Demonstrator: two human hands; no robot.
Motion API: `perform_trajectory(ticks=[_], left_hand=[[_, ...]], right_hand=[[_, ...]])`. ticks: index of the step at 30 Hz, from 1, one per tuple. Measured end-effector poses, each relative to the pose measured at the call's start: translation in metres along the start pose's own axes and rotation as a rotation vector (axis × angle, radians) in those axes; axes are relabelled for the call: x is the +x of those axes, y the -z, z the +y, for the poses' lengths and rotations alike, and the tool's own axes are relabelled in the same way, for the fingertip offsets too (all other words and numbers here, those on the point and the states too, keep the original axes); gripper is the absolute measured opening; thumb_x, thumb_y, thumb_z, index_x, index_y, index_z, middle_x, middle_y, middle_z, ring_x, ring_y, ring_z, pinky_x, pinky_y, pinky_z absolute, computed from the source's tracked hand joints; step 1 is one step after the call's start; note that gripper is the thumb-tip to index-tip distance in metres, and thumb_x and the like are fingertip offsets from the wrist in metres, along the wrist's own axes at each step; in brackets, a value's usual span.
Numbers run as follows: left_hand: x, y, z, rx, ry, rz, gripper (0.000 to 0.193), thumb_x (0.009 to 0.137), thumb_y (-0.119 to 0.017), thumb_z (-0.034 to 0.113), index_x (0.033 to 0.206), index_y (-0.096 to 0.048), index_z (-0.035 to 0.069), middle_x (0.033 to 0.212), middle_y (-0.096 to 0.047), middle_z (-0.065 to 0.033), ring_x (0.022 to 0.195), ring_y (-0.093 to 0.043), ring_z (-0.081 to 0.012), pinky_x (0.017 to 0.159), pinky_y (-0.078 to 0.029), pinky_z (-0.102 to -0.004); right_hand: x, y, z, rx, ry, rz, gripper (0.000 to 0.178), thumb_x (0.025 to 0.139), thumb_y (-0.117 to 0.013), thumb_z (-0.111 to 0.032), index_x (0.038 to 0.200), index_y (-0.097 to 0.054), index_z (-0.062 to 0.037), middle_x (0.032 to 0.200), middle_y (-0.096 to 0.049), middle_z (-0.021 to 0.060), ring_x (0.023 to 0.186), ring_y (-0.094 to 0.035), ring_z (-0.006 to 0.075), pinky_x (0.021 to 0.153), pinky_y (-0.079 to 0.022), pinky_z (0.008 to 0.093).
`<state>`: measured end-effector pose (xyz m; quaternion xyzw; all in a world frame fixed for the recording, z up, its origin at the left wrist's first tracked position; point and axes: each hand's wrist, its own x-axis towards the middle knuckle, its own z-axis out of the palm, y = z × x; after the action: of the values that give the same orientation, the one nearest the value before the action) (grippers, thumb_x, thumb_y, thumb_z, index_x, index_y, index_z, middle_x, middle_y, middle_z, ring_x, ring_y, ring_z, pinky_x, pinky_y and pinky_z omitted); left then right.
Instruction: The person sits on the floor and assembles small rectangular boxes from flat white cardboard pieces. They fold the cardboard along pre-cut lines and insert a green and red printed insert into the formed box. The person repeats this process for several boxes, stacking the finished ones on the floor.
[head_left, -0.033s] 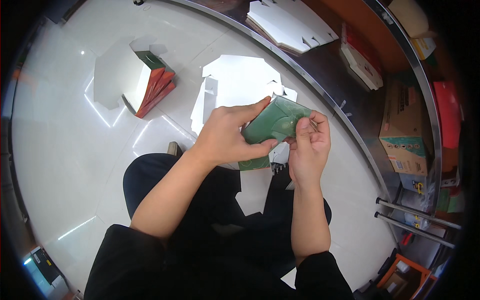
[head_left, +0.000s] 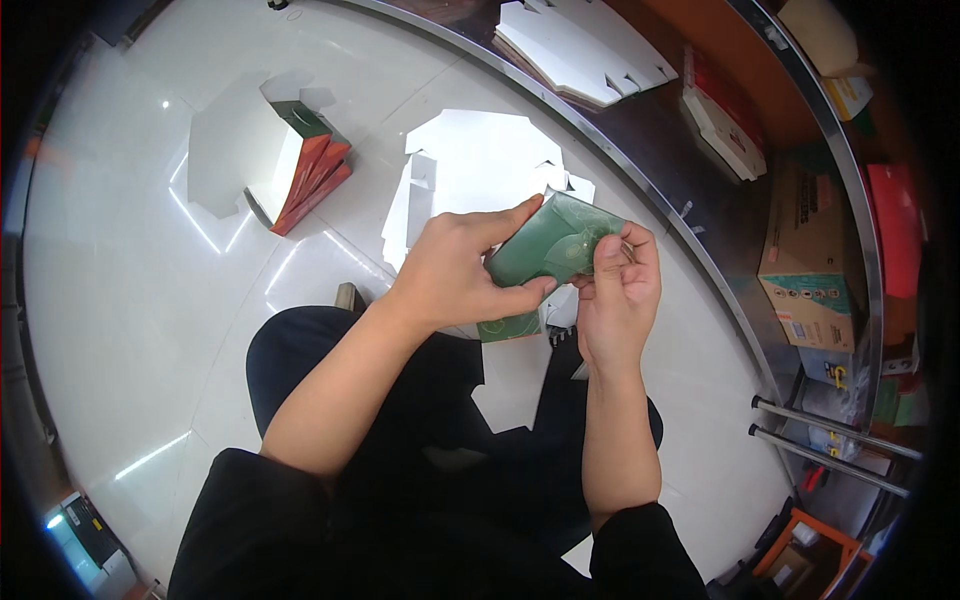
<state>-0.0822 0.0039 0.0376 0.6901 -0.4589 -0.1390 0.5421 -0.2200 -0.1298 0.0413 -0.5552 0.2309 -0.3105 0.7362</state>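
Still clamps the green box (head_left: 545,238) in the grip of left hand (head_left: 452,268) and right hand (head_left: 618,298), ahead of the lap (head_left: 425,400), scarcely shifted since a moment ago, suggesting handling yet unfinished.

Green carton (head_left: 535,240) as reference: left hand (head_left: 445,262) blocks its left end, right hand (head_left: 618,290) its right; far edge uncovered between them. Beyond it, white die-cut blanks (head_left: 475,160) on the floor. Right of it, open tile (head_left: 700,330), then steel shelf edge (head_left: 646,182). Far left of it, red-and-green carton blanks (head_left: 314,178) obstruct. Below it, legs (head_left: 295,360) block.
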Motion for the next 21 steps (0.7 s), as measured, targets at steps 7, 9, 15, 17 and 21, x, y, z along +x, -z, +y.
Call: perform_trajectory(ticks=[7,9,15,17,21], left_hand=[[-0.001,0.002,-0.002,0.046,0.019,0.005,0.07,0.068,-0.082,0.025,0.131,-0.067,-0.002,0.081,-0.071,-0.0216,0.064,-0.069,-0.0315,0.065,-0.057,-0.0343],[-0.001,0.001,-0.001,0.041,-0.025,0.041,0.069,0.067,-0.081,0.019,0.131,-0.068,0.0,0.087,-0.074,-0.0198,0.072,-0.073,-0.0259,0.069,-0.057,-0.0321],[-0.002,-0.005,-0.006,0.09,-0.136,0.197,0.07,0.065,-0.08,0.016,0.133,-0.068,0.002,0.093,-0.076,-0.0193,0.078,-0.076,-0.0256,0.073,-0.058,-0.0316],[-0.002,-0.006,-0.007,0.106,-0.143,0.212,0.07,0.065,-0.081,0.016,0.133,-0.067,0.001,0.095,-0.076,-0.0197,0.08,-0.076,-0.0261,0.074,-0.058,-0.0319],[-0.001,-0.007,-0.012,0.085,-0.193,0.239,0.07,0.067,-0.081,0.016,0.133,-0.066,-0.001,0.099,-0.076,-0.0201,0.085,-0.077,-0.0283,0.076,-0.058,-0.0325]], right_hand=[[0.002,0.0,0.002,0.016,0.058,0.0,0.033,0.104,-0.065,-0.022,0.123,-0.05,0.0011,0.103,-0.074,0.0162,0.088,-0.071,0.0186,0.071,-0.057,0.0314],[0.002,0.0,0.002,-0.086,0.124,0.081,0.033,0.101,-0.069,-0.017,0.122,-0.052,0.0013,0.098,-0.073,0.0138,0.086,-0.07,0.017,0.069,-0.055,0.0286],[-0.003,-0.008,0.002,-0.113,0.12,0.146,0.032,0.089,-0.08,-0.004,0.112,-0.058,0.0009,0.079,-0.067,0.0044,0.071,-0.064,0.0098,0.062,-0.05,0.0221],[-0.006,-0.014,0.002,-0.118,0.113,0.126,0.027,0.088,-0.081,-0.004,0.105,-0.061,0.0007,0.077,-0.066,0.0032,0.068,-0.062,0.0085,0.06,-0.048,0.022],[-0.013,-0.022,0.006,0.021,-0.084,0.069,0.022,0.09,-0.081,-0.01,0.099,-0.063,-0.0012,0.077,-0.065,0.001,0.063,-0.059,0.0079,0.059,-0.047,0.0208]])
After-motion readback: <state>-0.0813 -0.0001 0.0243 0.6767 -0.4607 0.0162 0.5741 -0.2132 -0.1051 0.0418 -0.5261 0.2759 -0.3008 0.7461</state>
